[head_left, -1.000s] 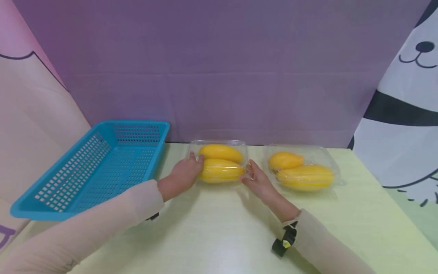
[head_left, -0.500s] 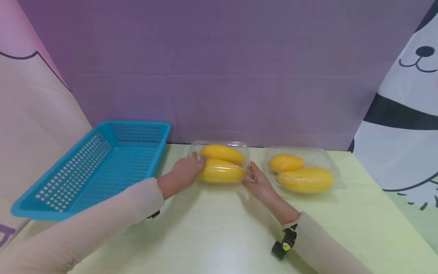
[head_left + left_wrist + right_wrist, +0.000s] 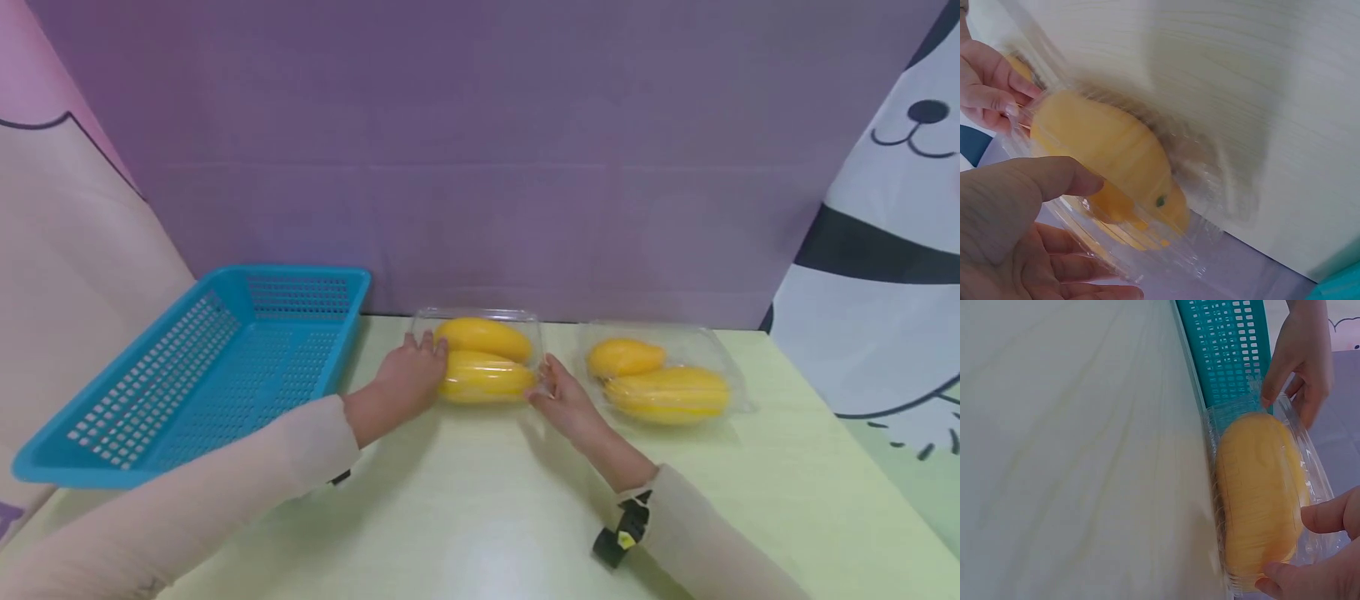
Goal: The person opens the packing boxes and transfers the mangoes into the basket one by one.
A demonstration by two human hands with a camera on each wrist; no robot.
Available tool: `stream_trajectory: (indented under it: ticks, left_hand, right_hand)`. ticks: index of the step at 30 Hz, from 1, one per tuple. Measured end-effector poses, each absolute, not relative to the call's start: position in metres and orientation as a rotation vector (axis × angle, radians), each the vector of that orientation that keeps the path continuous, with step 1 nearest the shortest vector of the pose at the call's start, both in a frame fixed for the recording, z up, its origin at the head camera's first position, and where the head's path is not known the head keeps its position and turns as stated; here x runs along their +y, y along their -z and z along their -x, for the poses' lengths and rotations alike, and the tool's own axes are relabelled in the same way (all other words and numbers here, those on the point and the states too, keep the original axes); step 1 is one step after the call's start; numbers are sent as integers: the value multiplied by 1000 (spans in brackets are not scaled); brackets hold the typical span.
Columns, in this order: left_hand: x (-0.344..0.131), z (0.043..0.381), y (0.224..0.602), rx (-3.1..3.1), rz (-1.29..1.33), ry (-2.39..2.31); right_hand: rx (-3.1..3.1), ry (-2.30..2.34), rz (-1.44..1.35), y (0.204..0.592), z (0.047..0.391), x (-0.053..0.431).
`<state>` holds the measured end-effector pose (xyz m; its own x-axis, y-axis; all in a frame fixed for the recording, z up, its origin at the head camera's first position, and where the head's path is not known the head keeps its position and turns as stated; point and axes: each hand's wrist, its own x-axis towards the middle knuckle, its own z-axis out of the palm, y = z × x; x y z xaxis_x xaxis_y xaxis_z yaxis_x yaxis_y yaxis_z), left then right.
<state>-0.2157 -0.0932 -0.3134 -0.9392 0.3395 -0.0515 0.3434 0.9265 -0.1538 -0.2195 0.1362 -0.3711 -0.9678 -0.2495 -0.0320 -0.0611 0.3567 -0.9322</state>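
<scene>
A clear plastic clamshell box [image 3: 510, 314] with two long yellow fruits [image 3: 483, 336] inside stands at the back of the table. My left hand [image 3: 405, 377] holds its left end. Seen in the left wrist view, the thumb of the left hand [image 3: 1016, 212] lies on one side of the plastic and the fingers on the other. At the right end my right hand [image 3: 568, 402] pinches the box's edge between thumb and fingers; the right wrist view shows the right hand [image 3: 1325, 562] beside a yellow fruit [image 3: 1260, 487] under the clear lid.
To the left stands a blue perforated basket [image 3: 348, 333] with nothing in it. A second clear box [image 3: 697, 337] holding two yellow fruits sits to the right, close to my right hand. Behind the table [image 3: 480, 492] hangs a purple cloth [image 3: 487, 167].
The fingers of my left hand have shifted slightly and spread along the box's left edge. The box, the right hand's hold and the basket stay about where they were.
</scene>
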Motion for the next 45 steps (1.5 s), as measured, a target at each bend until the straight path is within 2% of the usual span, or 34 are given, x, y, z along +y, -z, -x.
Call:
stream_trajectory:
  ticks: [13, 24, 45]
  left_hand:
    - [-72, 214, 311, 2989, -697, 280]
    - [-58, 216, 314, 3006, -941, 344]
    - [-35, 231, 313, 2966, -892, 470]
  right_hand:
    - [2451, 1661, 266, 370, 218, 134]
    - [2440, 1682, 264, 374, 219, 135]
    - [2439, 1670, 261, 371, 219, 135]
